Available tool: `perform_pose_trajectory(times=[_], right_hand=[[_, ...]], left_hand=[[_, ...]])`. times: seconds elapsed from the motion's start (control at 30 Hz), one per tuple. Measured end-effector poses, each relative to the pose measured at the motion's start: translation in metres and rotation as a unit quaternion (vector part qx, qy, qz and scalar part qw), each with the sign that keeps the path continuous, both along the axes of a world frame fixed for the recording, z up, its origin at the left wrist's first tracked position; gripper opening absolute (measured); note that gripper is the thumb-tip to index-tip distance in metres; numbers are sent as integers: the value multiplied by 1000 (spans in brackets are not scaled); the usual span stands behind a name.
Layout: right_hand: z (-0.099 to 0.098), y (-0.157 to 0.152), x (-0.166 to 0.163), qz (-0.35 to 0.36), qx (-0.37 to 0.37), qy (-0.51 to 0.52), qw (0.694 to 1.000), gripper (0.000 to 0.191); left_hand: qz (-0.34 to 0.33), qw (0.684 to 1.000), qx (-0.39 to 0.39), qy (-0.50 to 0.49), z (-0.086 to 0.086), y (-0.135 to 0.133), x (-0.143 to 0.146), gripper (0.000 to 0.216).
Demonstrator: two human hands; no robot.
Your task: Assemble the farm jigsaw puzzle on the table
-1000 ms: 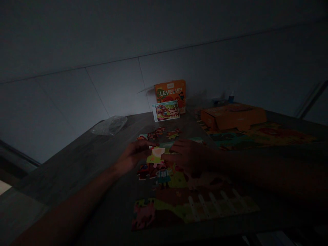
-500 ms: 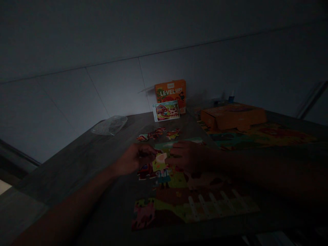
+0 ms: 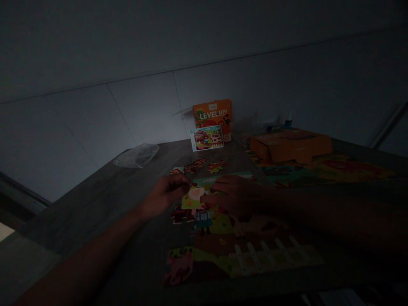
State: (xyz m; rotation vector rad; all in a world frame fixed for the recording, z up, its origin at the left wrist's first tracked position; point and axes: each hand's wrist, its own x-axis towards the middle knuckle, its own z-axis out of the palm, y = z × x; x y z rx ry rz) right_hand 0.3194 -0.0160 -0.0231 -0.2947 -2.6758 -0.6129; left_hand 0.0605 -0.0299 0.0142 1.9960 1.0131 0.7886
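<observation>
My left hand pinches the left edge of a yellow-green jigsaw piece with a pale pink-white shape on it. My right hand lies over the upper part of the puzzle, fingers stretched out, with a fingertip at the piece's right edge. Below the piece, the partly joined farm puzzle shows a figure in blue, a cow and a white fence. A dark red piece rests just under my left hand. Part of the puzzle is hidden by my right hand and forearm.
Several loose pieces lie beyond my hands. A picture card leans on an orange box. A clear plastic bag is at left. At right, another orange box sits on a second puzzle, near a small bottle. The light is dim.
The yellow-green piece has shifted slightly left and turned, uncovering the head of the figure in blue. My left hand has moved a little up and left with it; my right hand has barely moved.
</observation>
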Motion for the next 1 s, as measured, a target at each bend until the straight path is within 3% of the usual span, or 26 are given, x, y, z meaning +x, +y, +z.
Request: perform_pose_trajectory(times=[0.17, 0.37, 0.5, 0.87, 1.0], right_hand=[[-1, 2, -1, 1, -11, 1, 1000, 36], [-1, 2, -1, -55, -35, -35, 997, 57], [1, 0, -1, -54, -25, -45, 997, 59], [2, -5, -3, -55, -21, -31, 998, 53], [2, -4, -4, -52, -20, -26, 998, 49]], left_hand=[[-27, 995, -85, 44, -7, -1, 0, 35], [-46, 989, -143, -4, -4, -9, 2, 35], [-49, 978, -198, -47, -3, -13, 2, 37], [-7, 977, -188, -97, -16, -8, -3, 36], [-25, 986, -154, -51, -12, -7, 0, 33]])
